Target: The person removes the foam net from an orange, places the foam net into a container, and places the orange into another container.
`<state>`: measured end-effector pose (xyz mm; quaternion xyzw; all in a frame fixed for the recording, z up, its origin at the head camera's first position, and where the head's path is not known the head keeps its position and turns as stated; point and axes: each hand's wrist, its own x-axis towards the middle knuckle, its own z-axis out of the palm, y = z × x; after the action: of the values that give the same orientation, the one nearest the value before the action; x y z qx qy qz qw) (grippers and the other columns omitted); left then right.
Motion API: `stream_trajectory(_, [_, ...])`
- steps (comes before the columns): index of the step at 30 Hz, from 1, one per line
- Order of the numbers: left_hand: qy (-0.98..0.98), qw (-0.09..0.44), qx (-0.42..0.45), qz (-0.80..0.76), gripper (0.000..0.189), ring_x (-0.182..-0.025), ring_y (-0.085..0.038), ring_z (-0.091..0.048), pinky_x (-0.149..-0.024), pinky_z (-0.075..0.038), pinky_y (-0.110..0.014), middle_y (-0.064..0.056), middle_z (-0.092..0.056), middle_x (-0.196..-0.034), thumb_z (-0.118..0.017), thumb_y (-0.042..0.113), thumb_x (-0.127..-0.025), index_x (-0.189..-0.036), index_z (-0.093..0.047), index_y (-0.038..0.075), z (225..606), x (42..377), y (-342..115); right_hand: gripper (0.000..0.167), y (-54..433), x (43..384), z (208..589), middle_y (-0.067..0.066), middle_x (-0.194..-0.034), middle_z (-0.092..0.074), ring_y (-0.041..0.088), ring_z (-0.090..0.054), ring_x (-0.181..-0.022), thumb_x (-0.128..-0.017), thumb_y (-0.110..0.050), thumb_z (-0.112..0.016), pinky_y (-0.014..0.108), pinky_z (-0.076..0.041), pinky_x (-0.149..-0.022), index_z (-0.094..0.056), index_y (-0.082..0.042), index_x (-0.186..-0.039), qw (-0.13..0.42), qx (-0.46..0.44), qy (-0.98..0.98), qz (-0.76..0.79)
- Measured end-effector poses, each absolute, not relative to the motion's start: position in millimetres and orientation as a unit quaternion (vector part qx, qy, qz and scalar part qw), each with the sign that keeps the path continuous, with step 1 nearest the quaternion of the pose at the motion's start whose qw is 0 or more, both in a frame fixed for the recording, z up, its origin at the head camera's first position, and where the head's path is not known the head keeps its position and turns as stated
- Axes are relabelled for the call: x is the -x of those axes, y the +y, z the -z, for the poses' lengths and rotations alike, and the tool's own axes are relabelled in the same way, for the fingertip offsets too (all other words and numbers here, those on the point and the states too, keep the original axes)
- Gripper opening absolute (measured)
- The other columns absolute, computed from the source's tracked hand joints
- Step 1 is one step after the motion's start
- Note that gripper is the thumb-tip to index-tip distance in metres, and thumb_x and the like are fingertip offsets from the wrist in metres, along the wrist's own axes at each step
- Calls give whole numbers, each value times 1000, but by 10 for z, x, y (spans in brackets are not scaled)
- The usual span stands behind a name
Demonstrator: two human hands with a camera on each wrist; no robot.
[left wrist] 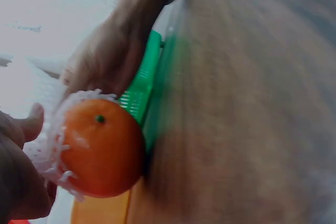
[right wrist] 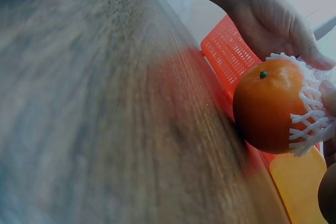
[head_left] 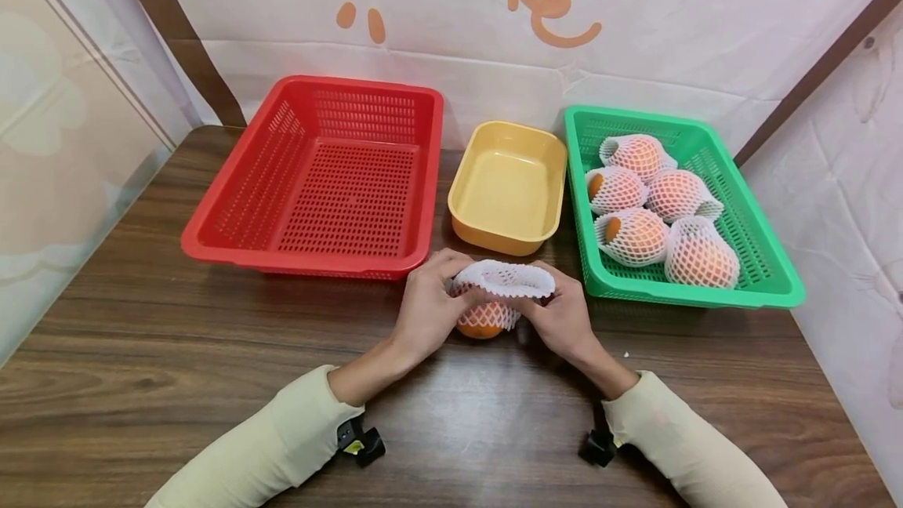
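Note:
An orange (head_left: 481, 332) sits partly inside a white foam net sleeve (head_left: 509, 279), held low in front of the yellow tub. My left hand (head_left: 432, 300) pinches the sleeve from the left, thumb across its near side. From the right, my right hand (head_left: 567, 318) grips the same net with thumb and fingers. The net's open rim flares upward in the head view. Both wrist views show the bare end of the orange (left wrist: 105, 150), with a green stem spot, poking out of the mesh (right wrist: 312, 121).
A red basket (head_left: 310, 259) with nothing in it stands at the back left. The yellow tub (head_left: 504, 235) is in the middle, bare inside. In the green basket (head_left: 765, 257) at right lie several net-wrapped oranges (head_left: 701, 257). A printed cloth hangs behind the wooden table (head_left: 212, 351).

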<state>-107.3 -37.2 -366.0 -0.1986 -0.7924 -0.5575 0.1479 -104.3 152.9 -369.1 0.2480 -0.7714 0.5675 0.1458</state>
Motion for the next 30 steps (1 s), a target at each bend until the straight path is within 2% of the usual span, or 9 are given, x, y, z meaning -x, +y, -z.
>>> stream_trajectory(2, [-807,124,200,542,27,-90,-10,-57,-75,-47,-28,2,-66,-93,-85,12,-69,-93,-75,6,3623,1067,-383,26,1521,1038,3689,17,-87,-66,6,-58,-77,-71,17,-74,20,-49,-67,-66,10,-94,152,-242,-774,-565])
stream_trajectory(5, [-830,110,208,506,26,-91,-11,-55,-78,-45,-29,3,-66,-93,-85,14,-68,-91,-76,9,3576,1066,-394,27,1522,1035,3700,22,-90,-67,4,-60,-82,-71,18,-73,19,-49,-69,-66,12,-97,159,-236,-775,-564])
stream_trajectory(8, [-838,122,217,486,22,-90,-12,-56,-81,-44,-30,3,-67,-90,-85,8,-68,-87,-76,9,3566,1065,-392,29,1545,1056,3753,20,-91,-67,6,-59,-84,-71,19,-72,20,-49,-71,-65,11,-98,162,-240,-765,-576])
stream_trajectory(11, [-827,150,227,492,21,-88,-13,-59,-81,-45,-29,1,-68,-88,-82,-4,-66,-83,-76,7,3603,1072,-375,34,1599,1123,3882,14,-96,-66,14,-59,-89,-70,18,-72,24,-47,-77,-67,6,-102,158,-256,-747,-592])
stream_trajectory(15, [-801,183,235,520,25,-85,-12,-61,-75,-48,-28,0,-69,-84,-76,-15,-65,-81,-75,5,3666,1082,-346,42,1663,1193,4023,10,-104,-64,24,-57,-98,-70,12,-75,29,-45,-85,-67,-1,-109,138,-279,-735,-602])
stream_trajectory(17, [-788,188,235,537,25,-83,-11,-61,-73,-49,-27,0,-69,-83,-76,-15,-66,-81,-75,5,3691,1088,-341,44,1664,1188,4034,9,-105,-64,23,-58,-97,-69,12,-76,29,-46,-85,-66,-1,-110,128,-273,-739,-603])
stream_trajectory(19, [-777,184,229,557,23,-83,-11,-61,-71,-49,-27,0,-69,-83,-77,-13,-67,-83,-75,4,3704,1092,-341,42,1644,1167,4011,8,-101,-65,18,-59,-90,-69,13,-77,26,-47,-79,-65,1,-107,125,-259,-745,-602])
stream_trajectory(24, [-764,121,203,600,23,-87,-12,-60,-68,-52,-26,-2,-67,-90,-81,-6,-70,-90,-75,3,3678,1082,-367,33,1554,1085,3857,7,-92,-66,8,-57,-79,-67,20,-75,21,-47,-68,-65,9,-97,155,-237,-753,-594])
stream_trajectory(30, [-805,52,191,559,29,-87,-10,-56,-67,-48,-27,3,-60,-97,-86,14,-70,-96,-74,8,3589,1087,-415,27,1508,1025,3711,14,-94,-68,6,-61,-85,-73,17,-73,22,-50,-73,-65,12,-99,156,-222,-760,-590])
